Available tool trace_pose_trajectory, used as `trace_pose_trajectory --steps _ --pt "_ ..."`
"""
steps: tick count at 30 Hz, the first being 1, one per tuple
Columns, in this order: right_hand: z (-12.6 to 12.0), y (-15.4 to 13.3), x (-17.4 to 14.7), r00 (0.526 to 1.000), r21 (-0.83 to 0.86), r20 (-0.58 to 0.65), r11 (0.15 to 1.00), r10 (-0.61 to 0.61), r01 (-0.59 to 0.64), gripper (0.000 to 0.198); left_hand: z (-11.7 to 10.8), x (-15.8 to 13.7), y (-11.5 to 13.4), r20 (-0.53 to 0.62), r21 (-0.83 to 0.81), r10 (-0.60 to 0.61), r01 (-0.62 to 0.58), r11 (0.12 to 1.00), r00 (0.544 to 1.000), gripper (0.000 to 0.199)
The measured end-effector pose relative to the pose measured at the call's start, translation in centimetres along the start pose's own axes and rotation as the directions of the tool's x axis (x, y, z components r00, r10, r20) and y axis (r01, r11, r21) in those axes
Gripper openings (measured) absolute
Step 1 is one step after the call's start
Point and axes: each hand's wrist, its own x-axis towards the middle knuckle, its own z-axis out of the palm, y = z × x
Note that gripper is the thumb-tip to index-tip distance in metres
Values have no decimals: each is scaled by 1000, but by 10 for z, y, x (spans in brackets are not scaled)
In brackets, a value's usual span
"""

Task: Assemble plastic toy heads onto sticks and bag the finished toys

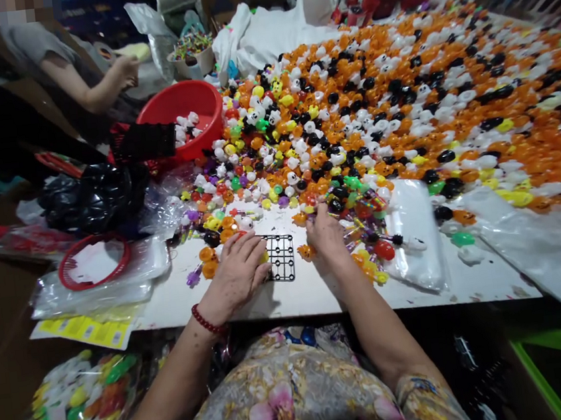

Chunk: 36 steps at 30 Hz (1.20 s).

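A black plastic grid point(281, 258) lies flat on the white table in front of me. My left hand point(239, 268) rests over its left side, fingers stretched out. A bit of yellow shows beside the fingertips, partly hidden by them. To the right of the grid, my right hand point(326, 233) reaches to the near edge of the toy pile with its fingers drawn together; what they hold, if anything, is hidden. An orange pumpkin toy point(306, 253) lies between the grid and that hand. Small orange toys point(209, 261) sit left of my left hand.
A huge heap of small plastic toys point(400, 104) covers the table behind. A red basin point(210, 110) holds white pieces. Nearby are a red basket point(124, 260), clear bags point(413, 236) and a black plastic bag point(93, 196). Another person point(71, 78) stands at the back left.
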Motion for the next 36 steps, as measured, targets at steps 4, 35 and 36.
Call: trace_pose_trajectory --steps 4,35,36 --pt "6 1 -16 992 361 36 927 -121 100 33 0 -5 -5 31 -72 -7 9 997 1000 33" --pt "7 -63 -29 843 503 328 834 -425 224 32 -2 -1 -22 108 -122 60 -47 991 992 52" --pt "8 -62 -32 845 514 334 832 -417 207 34 0 -1 -22 116 -110 54 -41 993 992 51"
